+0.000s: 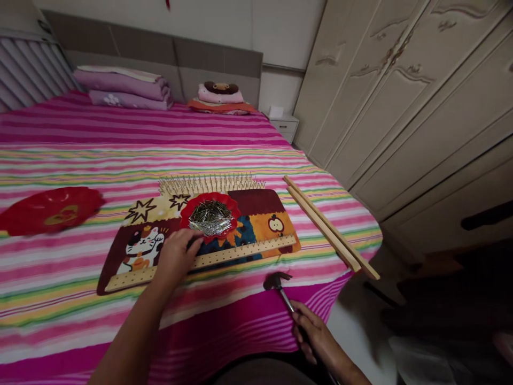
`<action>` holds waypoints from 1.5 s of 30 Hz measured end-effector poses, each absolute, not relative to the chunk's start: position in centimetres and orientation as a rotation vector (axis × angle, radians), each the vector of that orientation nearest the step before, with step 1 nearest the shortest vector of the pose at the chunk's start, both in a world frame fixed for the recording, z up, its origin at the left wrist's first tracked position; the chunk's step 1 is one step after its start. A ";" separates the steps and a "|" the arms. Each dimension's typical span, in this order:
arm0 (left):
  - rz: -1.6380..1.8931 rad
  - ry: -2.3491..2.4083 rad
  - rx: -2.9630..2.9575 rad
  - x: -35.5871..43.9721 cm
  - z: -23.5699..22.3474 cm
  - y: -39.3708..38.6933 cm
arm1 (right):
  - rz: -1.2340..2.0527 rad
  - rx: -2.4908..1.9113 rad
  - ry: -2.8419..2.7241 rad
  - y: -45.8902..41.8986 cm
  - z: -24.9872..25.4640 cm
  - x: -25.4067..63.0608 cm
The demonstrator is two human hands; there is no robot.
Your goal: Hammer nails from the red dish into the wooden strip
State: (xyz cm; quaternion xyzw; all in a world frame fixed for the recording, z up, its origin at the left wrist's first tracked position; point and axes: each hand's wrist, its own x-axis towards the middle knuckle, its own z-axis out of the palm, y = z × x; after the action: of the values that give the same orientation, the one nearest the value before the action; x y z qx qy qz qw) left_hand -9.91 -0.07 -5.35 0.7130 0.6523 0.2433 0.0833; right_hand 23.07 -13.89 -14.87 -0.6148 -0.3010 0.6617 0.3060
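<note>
A claw hammer (276, 280) is gripped around its handle by my right hand (315, 334), its head over the near edge of the bed. My left hand (180, 254) reaches across a pale wooden strip (244, 250), fingertips close together at the near rim of a red scalloped dish (185, 214). Many loose nails (212, 216) fill that dish; whether one is pinched is too small to make out. The strip has rows of dark dots, with small nails at its right part. Under strip and dish lies a patterned mat (108, 267) with a cat picture.
Behind the mat, a wooden piece bristles with upright nails (208, 183). Two bare wooden strips (320, 222) lie to the right, overhanging the bed edge. A red plate (52, 211) rests at left on the striped bedspread (60, 326). A wardrobe (385, 107) stands at right.
</note>
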 end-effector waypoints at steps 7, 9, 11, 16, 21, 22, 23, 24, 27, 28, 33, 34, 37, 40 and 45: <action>0.053 2.103 2.154 -6.7 -3.7 4.9 | 1.740 -1.552 -0.810 -14.0 -14.1 22.9; -0.019 2.131 2.130 -6.3 -3.7 5.3 | 1.740 -1.536 -0.826 -14.0 -14.2 22.9; -0.033 2.119 2.137 -6.3 -3.7 5.4 | 1.753 -1.533 -0.823 -14.0 -14.4 23.0; 0.087 2.061 2.168 -7.4 -3.6 4.9 | 1.787 -1.549 -0.803 -13.8 -14.5 23.1; 0.548 2.006 1.959 -8.7 -4.1 4.7 | 1.763 -1.548 -0.811 -13.7 -14.0 22.9; 0.642 1.988 1.867 -8.9 -4.1 4.6 | 1.762 -1.546 -0.811 -13.7 -13.9 22.8; 0.730 1.972 1.777 -9.0 -4.1 4.5 | 1.762 -1.547 -0.807 -13.7 -13.9 22.8; 0.815 1.953 1.697 -9.1 -4.0 4.3 | 1.766 -1.550 -0.802 -13.6 -13.9 22.8; 1.052 1.861 1.494 -9.0 -3.6 3.2 | 1.778 -1.561 -0.793 -13.6 -13.9 22.7; 1.111 1.824 1.441 -8.8 -3.5 2.7 | 1.782 -1.559 -0.797 -13.6 -13.9 22.7; 1.145 1.698 1.338 -6.7 -4.3 -0.3 | 1.788 -1.555 -0.787 -13.6 -13.5 22.7; 1.109 1.691 1.329 -6.2 -4.6 -0.7 | 1.788 -1.560 -0.780 -13.6 -13.4 22.7; 1.025 1.696 1.309 -4.8 -5.7 -1.5 | 1.781 -1.563 -0.784 -13.6 -13.1 22.6; 1.008 1.724 1.332 -4.1 -6.3 -1.5 | 1.786 -1.559 -0.798 -13.6 -13.0 22.6; 1.023 1.738 1.401 -4.0 -6.7 -1.5 | 1.799 -1.541 -0.801 -13.6 -13.5 22.8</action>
State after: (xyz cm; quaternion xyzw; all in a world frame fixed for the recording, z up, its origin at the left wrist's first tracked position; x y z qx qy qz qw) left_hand -3.95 -1.46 -6.73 0.5372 0.6667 0.3923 0.3363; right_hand 22.79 -13.61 -13.45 -0.5850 -0.3041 0.6827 0.3149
